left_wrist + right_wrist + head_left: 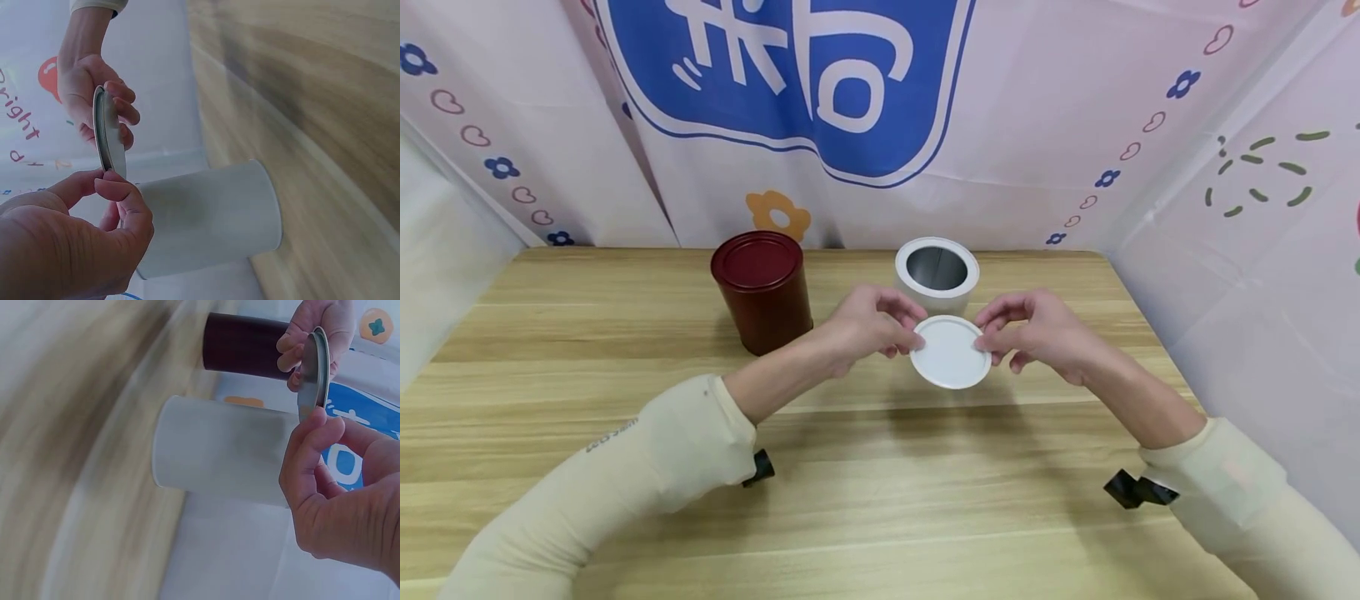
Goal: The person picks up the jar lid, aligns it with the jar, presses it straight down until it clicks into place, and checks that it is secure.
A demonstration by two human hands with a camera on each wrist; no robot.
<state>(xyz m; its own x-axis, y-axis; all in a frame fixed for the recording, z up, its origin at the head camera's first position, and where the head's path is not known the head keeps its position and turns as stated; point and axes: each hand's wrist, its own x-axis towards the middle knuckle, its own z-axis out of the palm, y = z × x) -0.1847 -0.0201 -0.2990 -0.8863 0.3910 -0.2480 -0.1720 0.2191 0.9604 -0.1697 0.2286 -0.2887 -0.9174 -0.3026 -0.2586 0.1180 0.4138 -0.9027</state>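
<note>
Between both hands is a round white lid point(952, 353), raised above the table just in front of a white can. My left hand point(874, 323) pinches the lid's left edge between thumb and fingers. On the opposite edge, my right hand point(1039, 333) pinches it the same way. The white can point(937, 298) stands upright with its top uncovered, and its dark hollow inside shows in the head view. Seen from the left wrist, the lid point(110, 132) is nearly edge-on, beside the can point(209, 219). The right wrist view shows the lid's grooved rim point(324, 369).
A dark red can point(763, 304) with its lid on stands left of the white can, at the back of the wooden table point(850, 500). Behind the table hangs a printed white cloth point(1037, 150) with a blue emblem. Cloth walls also border the sides.
</note>
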